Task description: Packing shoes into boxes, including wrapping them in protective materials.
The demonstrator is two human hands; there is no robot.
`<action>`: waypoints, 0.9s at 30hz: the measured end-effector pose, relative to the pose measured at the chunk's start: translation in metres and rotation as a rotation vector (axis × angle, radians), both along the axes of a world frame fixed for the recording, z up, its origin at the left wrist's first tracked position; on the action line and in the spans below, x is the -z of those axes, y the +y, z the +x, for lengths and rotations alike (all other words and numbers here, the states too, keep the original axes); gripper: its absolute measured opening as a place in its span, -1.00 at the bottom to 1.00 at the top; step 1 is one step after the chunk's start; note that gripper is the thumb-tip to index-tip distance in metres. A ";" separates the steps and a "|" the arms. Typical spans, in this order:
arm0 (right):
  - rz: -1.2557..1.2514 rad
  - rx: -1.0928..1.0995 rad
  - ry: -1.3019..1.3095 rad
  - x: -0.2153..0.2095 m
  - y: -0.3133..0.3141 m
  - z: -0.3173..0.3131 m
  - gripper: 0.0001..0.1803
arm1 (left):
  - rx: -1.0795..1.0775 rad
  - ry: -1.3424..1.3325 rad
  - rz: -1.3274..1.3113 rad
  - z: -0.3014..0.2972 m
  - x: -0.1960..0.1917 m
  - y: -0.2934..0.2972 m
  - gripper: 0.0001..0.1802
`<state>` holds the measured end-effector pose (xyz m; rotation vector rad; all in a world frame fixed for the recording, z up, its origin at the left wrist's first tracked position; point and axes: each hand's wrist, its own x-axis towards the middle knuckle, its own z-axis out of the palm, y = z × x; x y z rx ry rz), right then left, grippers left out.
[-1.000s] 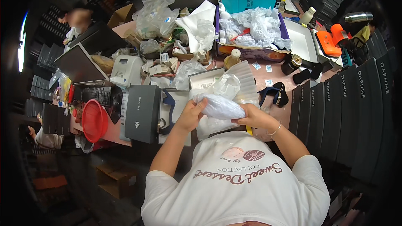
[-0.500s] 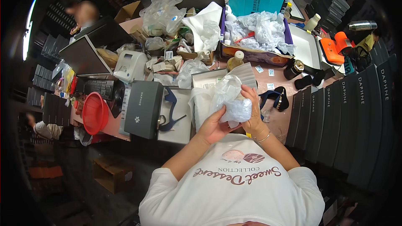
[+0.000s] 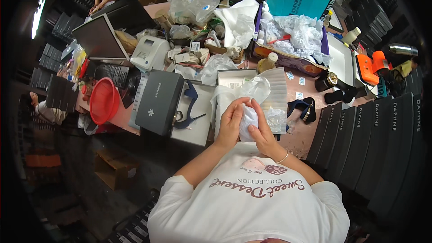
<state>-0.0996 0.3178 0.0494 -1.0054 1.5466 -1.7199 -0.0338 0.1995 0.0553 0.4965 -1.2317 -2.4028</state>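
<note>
Right hand [image 3: 262,134], half a second ago spread beside the white crumpled wad [image 3: 248,121], now curls in against it; left hand [image 3: 231,123] cups the opposite side. Wad, right of the dark shoebox [image 3: 158,101], looks slimmer: compression seemingly under way.

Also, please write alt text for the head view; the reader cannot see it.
A person's left hand and right hand cup a crumpled white wad of thin material above a cluttered pink table. On the left, a navy-blue heeled sandal lies in a shallow white box beside a dark grey shoebox.
</note>
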 end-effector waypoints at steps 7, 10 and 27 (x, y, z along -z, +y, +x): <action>-0.031 -0.032 -0.215 0.008 0.007 0.006 -0.22 | -0.158 -0.081 -0.630 0.005 0.042 0.017 -0.49; 0.133 -0.099 -0.516 -0.005 0.022 0.008 -0.27 | -0.063 -0.117 -0.723 0.014 0.041 0.008 -0.38; 0.491 -0.240 0.147 -0.029 0.049 -0.036 -0.55 | -0.926 -0.136 0.673 0.029 0.212 -0.126 -0.56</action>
